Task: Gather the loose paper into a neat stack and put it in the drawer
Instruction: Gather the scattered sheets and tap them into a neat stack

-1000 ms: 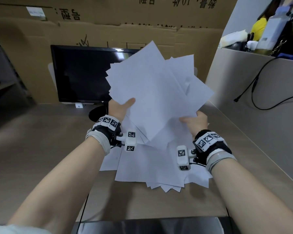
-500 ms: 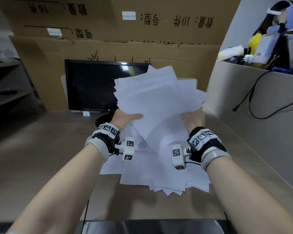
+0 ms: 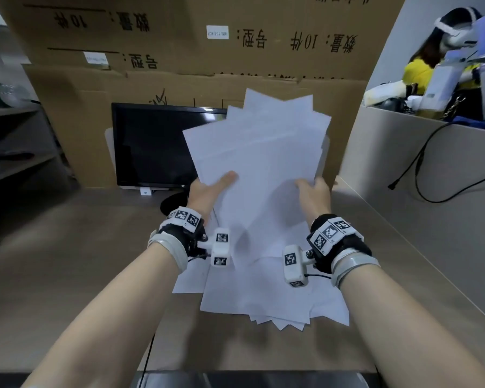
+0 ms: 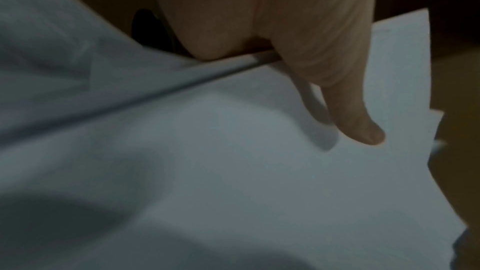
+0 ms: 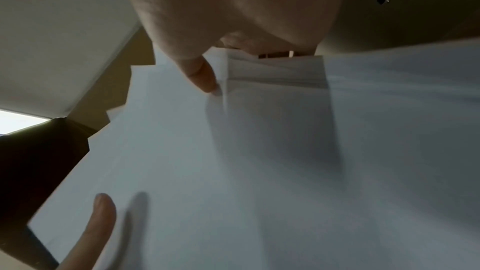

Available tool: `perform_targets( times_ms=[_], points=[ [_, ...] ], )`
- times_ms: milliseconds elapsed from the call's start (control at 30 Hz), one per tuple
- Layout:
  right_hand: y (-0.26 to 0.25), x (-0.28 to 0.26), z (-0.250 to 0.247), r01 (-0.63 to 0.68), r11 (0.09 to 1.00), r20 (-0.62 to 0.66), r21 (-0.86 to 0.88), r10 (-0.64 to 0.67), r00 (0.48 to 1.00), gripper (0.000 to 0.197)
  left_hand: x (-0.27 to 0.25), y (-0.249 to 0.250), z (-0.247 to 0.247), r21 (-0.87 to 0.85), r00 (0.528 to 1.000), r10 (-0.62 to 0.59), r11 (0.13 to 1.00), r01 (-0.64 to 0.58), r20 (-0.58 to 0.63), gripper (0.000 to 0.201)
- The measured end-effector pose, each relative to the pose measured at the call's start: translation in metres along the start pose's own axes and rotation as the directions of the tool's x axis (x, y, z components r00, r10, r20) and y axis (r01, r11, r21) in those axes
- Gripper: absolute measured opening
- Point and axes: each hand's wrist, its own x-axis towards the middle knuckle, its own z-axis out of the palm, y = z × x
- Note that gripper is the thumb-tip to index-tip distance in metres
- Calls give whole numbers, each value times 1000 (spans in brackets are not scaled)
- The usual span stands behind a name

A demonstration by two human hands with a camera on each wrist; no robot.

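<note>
A fanned bundle of white paper sheets (image 3: 259,163) is held upright above the desk (image 3: 67,261), in front of the dark monitor (image 3: 154,144). It is pinched at its near-left edge by the left hand (image 3: 207,191): the thumb is laid across the front face and the fingers are hidden behind (in the left wrist view 1 thumb is seen pressed flat on the top sheet). The near-right edge is pinched by the right hand (image 3: 312,193), its thumb on the front and its fingers curled behind, as the right wrist view confirms.

The sheets are not yet squared: corners stick out at the far end at several angles. The 2-sided hold is judged to be for steadying the bundle so that its edges can be knocked level.

More loose sheets (image 3: 272,292) lie overlapped on the desk directly below the wrists, their near corners splayed. Those remain to be gathered.

No drawer can be identified in any view; only a dark strip (image 3: 249,380) is seen at the near edge of the desk. Stacked cardboard boxes (image 3: 179,65) stand behind the monitor, and a grey partition (image 3: 431,169) with a black cable (image 3: 420,169) is on the right.
</note>
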Motion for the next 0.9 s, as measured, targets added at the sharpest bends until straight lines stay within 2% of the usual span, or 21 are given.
perform_targets(
  times_ms=[67, 167, 333, 433, 500, 567, 667, 800, 900],
  points=[
    [11, 1, 2, -23, 1000, -12, -6, 23, 1000, 16, -3, -12, -1, 57, 999, -6, 998, 4, 33, 30],
    [13, 1, 3, -16, 1000, -21, 25, 16, 1000, 14, 2, -17, -1, 85, 1000, -2, 996, 1, 14, 34],
    [-5, 0, -2, 63, 992, -85, 108, -54, 995, 13, 10, -2, 11, 33, 999, 23, 999, -25, 45, 23],
    [2, 3, -5, 50, 993, -112, 105, -38, 993, 35, 6, -4, 10, 18, 999, 26, 999, -27, 18, 25],
    [12, 5, -6, -12, 996, -81, 84, 19, 997, 44, 4, -9, 5, 22, 998, 5, 1000, -6, 68, 39],
    [19, 6, -6, -22, 999, -68, 48, 25, 997, 35, 4, -13, 3, 63, 995, -22, 998, 16, 97, 46],
    [21, 7, -5, -5, 1000, -97, 3, 5, 995, 15, 9, -14, 4, 114, 994, -31, 993, 19, 102, 35],
    [17, 12, -6, 38, 999, -106, 22, -35, 994, 4, 13, -18, 3, 97, 996, -44, 995, 36, 80, 36],
    [16, 12, -7, 61, 996, -122, 63, -53, 991, 6, 13, -23, 0, 44, 998, -42, 998, 40, 52, 35]
  ],
)
